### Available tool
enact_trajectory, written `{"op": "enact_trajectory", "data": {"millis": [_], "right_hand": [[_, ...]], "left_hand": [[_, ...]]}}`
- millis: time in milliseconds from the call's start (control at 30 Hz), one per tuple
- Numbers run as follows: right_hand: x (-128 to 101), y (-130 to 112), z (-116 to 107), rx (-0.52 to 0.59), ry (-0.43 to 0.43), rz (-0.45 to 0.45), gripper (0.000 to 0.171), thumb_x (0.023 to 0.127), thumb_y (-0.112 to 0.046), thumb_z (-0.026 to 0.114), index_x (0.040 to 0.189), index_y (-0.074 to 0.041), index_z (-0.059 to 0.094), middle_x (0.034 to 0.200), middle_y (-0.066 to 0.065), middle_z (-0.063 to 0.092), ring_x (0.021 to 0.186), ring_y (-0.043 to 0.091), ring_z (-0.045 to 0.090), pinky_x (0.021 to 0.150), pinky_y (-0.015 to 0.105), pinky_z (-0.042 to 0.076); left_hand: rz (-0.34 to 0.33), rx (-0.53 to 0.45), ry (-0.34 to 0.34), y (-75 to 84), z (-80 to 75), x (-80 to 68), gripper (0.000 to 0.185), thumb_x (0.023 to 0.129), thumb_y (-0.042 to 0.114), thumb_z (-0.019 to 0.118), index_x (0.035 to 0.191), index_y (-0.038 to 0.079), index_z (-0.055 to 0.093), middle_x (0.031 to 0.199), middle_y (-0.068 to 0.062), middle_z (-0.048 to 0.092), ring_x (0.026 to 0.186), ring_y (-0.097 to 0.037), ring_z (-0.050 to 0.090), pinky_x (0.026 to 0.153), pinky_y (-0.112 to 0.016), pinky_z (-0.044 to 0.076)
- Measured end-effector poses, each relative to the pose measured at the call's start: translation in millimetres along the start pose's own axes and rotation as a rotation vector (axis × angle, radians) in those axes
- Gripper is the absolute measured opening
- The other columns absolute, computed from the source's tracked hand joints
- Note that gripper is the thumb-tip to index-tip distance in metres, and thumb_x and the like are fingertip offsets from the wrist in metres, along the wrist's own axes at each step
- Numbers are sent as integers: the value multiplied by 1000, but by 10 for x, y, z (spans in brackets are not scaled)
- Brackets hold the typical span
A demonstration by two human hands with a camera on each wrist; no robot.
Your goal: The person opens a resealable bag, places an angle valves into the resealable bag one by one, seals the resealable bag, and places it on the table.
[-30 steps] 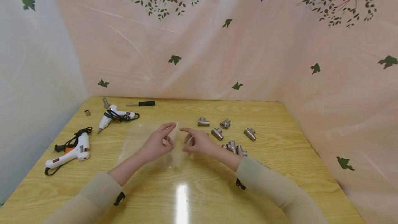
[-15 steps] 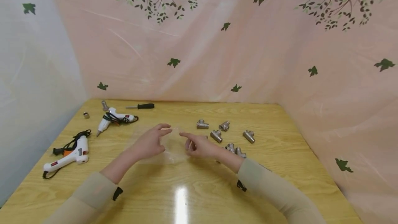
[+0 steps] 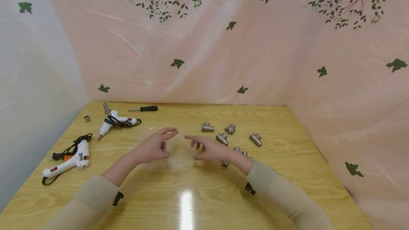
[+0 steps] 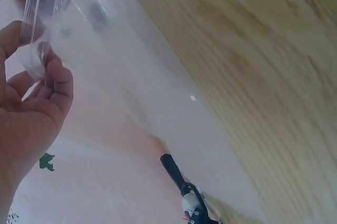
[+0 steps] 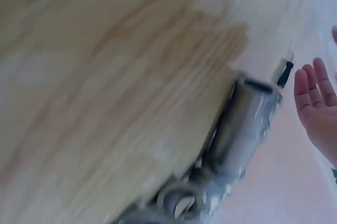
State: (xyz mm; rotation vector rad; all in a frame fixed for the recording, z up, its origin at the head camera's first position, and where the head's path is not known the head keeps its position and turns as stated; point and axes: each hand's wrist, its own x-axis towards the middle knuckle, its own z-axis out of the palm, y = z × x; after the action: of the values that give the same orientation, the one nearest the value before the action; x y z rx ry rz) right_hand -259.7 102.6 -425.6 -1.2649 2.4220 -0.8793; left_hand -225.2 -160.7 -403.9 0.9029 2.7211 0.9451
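A clear plastic bag [image 3: 179, 155] lies low over the wooden table [image 3: 198, 201] between my two hands. My left hand [image 3: 164, 143] is at the bag's left side. In the left wrist view the left hand [image 4: 37, 56] pinches a fold of the bag's film [image 4: 58, 3] between its thumb and curled fingers. My right hand [image 3: 195, 144] hovers at the bag's right side with its fingers spread and straight, holding nothing. Several metal tee fittings [image 3: 222, 138] lie just behind and right of the right hand; one fitting [image 5: 245, 124] shows close in the right wrist view.
Two white glue guns [image 3: 118, 120] [image 3: 68, 158] with black cords lie at the left. A black-handled screwdriver [image 3: 143, 109] and two small metal pieces [image 3: 87, 118] sit near the back left. Pink and white sheeting walls the table's far, left and right sides.
The bag was held up between both hands a second ago; it has come down toward the table. The right hand has let go and spread its fingers.
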Motion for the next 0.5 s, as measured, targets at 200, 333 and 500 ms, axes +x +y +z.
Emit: {"op": "enact_trajectory", "data": {"millis": [200, 333, 500], "right_hand": [[-176, 58, -205, -41, 33, -38, 71, 85, -20, 71, 147, -21, 36, 139, 5, 45, 120, 28, 48, 93, 43, 47], [-380, 133, -362, -110, -8, 2, 68, 86, -24, 70, 145, -25, 38, 145, -4, 40, 131, 21, 38, 103, 44, 38], [-641, 267, -502, -214, -66, -5, 63, 84, -25, 72, 141, -15, 45, 139, 4, 47, 129, 26, 38, 103, 51, 35]], "left_hand": [[-8, -4, 67, -20, 22, 18, 77, 74, -2, 67, 145, 1, 35, 148, -17, 33, 53, -3, 44, 51, -23, 44], [-4, -59, 64, -30, 8, 11, 79, 76, -2, 68, 146, -1, 31, 149, -19, 29, 55, -4, 46, 52, -23, 45], [-6, -170, 25, -52, -23, 2, 85, 78, -2, 69, 149, -1, 22, 153, -20, 19, 69, -8, 54, 62, -24, 50]]}}
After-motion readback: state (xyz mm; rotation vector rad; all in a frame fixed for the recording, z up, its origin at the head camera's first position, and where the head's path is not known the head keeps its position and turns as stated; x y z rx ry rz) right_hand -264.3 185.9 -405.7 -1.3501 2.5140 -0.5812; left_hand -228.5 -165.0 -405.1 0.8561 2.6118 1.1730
